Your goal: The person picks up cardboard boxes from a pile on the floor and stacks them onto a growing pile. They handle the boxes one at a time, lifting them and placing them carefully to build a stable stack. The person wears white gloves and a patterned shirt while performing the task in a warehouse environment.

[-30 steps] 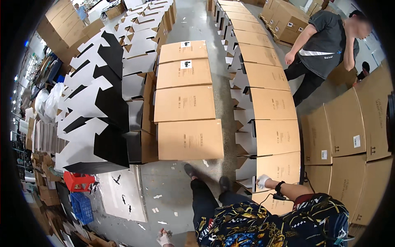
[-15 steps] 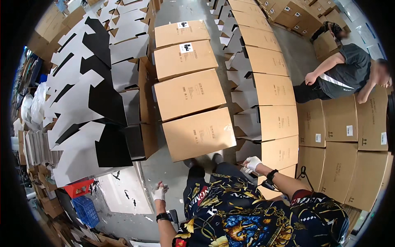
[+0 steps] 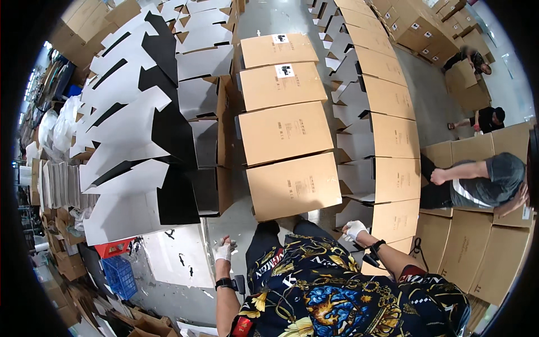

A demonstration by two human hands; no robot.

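My left hand (image 3: 224, 248), in a white glove with bare fingertips, hangs at the left of my legs. Its fingers are loosely bent and apart, with nothing in them. The gloved right hand (image 3: 354, 231) hovers beside the row of cartons at right, its fingers loosely curved and apart, and no object shows in it. Ahead of my legs, between the hands, is the nearest closed brown carton (image 3: 293, 185) of a column. Behind it follow another plain carton (image 3: 286, 133) and two with white labels, one being a labelled carton (image 3: 283, 87). Neither hand visibly touches a carton.
Open boxes with white and black flaps (image 3: 126, 210) line the left. A blue crate (image 3: 119, 276) and a red crate (image 3: 114, 249) stand lower left. Brown cartons (image 3: 396, 171) form a row at right. A co-worker (image 3: 477, 178) leans over stacked cartons (image 3: 469, 241); others are farther back.
My view has shifted, so the cartons appear farther right. The co-worker at right is bent lower over the stack, and another person in black shows behind. My hands still hang low at my sides.
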